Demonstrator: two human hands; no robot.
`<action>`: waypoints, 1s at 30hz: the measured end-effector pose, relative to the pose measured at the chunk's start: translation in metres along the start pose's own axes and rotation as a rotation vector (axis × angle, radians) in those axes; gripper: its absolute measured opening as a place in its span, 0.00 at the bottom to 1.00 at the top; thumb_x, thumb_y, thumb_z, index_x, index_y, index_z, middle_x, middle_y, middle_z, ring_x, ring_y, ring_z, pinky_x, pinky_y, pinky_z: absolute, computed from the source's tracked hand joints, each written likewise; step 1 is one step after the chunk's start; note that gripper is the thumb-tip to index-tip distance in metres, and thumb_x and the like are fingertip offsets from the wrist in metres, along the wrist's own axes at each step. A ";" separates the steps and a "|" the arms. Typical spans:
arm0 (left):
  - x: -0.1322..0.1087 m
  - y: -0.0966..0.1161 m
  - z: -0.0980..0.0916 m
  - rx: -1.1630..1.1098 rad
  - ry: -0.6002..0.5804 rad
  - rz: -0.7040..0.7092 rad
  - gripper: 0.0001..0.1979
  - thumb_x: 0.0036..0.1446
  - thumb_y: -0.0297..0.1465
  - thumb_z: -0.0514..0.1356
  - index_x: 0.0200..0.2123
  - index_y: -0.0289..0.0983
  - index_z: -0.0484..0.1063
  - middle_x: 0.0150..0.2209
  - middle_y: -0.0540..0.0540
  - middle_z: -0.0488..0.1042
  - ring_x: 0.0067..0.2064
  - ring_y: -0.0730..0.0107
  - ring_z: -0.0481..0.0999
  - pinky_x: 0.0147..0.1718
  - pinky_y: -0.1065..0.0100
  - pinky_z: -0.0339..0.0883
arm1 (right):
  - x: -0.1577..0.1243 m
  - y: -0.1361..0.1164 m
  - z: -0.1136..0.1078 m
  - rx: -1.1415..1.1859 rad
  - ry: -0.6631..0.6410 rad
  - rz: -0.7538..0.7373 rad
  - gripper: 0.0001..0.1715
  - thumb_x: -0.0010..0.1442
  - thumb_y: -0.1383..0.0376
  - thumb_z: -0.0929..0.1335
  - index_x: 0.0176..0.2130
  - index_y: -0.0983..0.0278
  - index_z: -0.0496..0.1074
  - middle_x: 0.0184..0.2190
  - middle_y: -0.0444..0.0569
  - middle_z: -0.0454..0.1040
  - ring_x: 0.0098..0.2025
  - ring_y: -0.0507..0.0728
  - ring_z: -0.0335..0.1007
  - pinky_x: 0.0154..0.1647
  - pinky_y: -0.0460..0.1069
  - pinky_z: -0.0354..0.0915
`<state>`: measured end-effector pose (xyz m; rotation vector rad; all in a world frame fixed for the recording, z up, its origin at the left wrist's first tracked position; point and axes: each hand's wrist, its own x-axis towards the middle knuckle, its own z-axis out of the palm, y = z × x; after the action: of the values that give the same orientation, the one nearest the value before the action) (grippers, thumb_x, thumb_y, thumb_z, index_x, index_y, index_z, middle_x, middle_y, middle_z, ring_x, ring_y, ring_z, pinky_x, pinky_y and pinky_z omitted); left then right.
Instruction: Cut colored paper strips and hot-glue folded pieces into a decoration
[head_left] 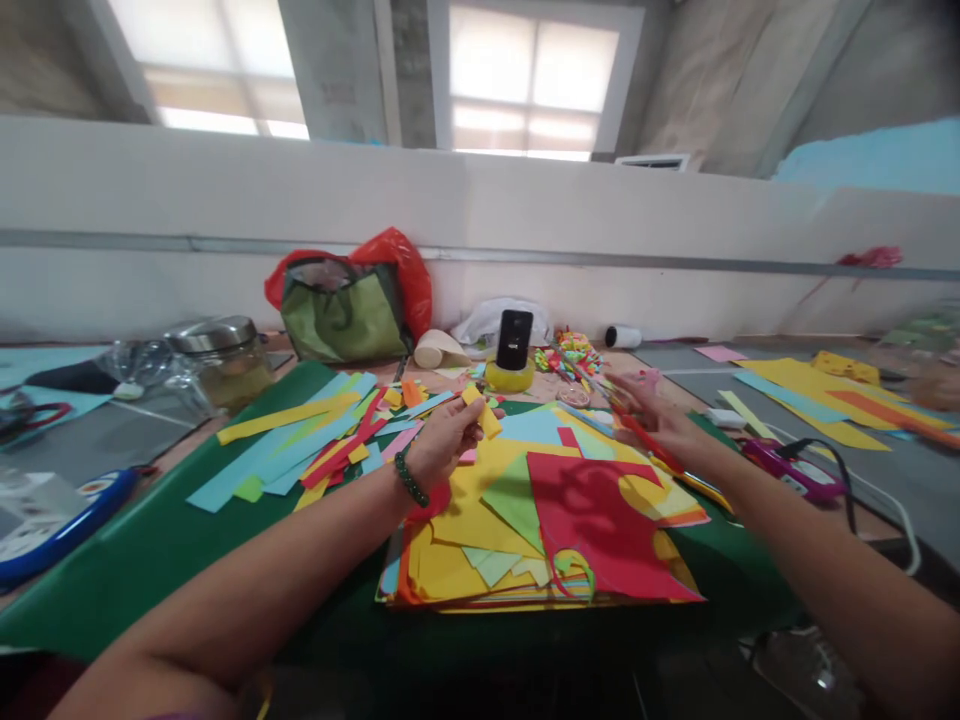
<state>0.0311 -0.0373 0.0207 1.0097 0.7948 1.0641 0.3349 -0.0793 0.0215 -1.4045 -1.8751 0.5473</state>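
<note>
My left hand (448,437), with a dark beaded bracelet at the wrist, pinches a small folded-looking yellow paper piece (484,412) above the paper pile. To the right, my right hand (664,425) is closed around scissors with red handles (637,436); their blades point forward and left, apart from the yellow piece. Below both hands lies a stack of coloured paper sheets (450,500), mostly yellow. On top of it rests a red sheet (592,530) with a curved cut edge, under the shadow of my right hand. A green sheet (517,505) shows beside it.
Loose paper strips (300,440) cover the green mat (150,540) at left. A phone (514,340) stands in a yellow holder behind the stack. Further back are a green bag (341,315), a lidded glass jar (221,365) and colourful paper bits (574,352). A magenta device (795,470) with cables lies right.
</note>
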 end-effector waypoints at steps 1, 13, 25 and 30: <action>0.000 0.001 0.001 -0.034 0.013 -0.004 0.14 0.46 0.37 0.70 0.29 0.34 0.72 0.26 0.50 0.76 0.19 0.85 0.61 0.19 0.80 0.56 | -0.012 -0.008 0.005 0.172 -0.057 0.032 0.43 0.50 0.45 0.70 0.61 0.55 0.61 0.32 0.48 0.69 0.25 0.55 0.63 0.24 0.49 0.62; -0.012 0.015 0.011 -0.258 0.086 0.017 0.06 0.58 0.27 0.63 0.29 0.30 0.74 0.25 0.48 0.76 0.19 0.85 0.64 0.18 0.82 0.60 | -0.095 -0.079 0.056 0.958 -0.509 0.281 0.46 0.49 0.28 0.59 0.49 0.57 0.72 0.30 0.48 0.66 0.19 0.47 0.50 0.19 0.47 0.48; -0.014 0.014 0.012 -0.275 0.031 0.024 0.04 0.55 0.27 0.65 0.30 0.30 0.75 0.27 0.47 0.78 0.19 0.85 0.65 0.18 0.82 0.61 | -0.096 -0.070 0.075 1.006 -0.528 0.221 0.37 0.57 0.34 0.57 0.48 0.54 0.72 0.30 0.46 0.63 0.17 0.46 0.47 0.18 0.47 0.45; -0.015 0.013 0.012 -0.253 0.000 0.030 0.05 0.53 0.28 0.67 0.31 0.31 0.75 0.27 0.47 0.79 0.18 0.85 0.65 0.18 0.83 0.61 | -0.091 -0.073 0.075 0.972 -0.491 0.196 0.39 0.54 0.32 0.58 0.46 0.55 0.74 0.29 0.46 0.64 0.17 0.46 0.49 0.18 0.47 0.49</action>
<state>0.0335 -0.0531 0.0376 0.8087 0.6283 1.1579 0.2449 -0.1823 -0.0031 -0.8109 -1.4228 1.7374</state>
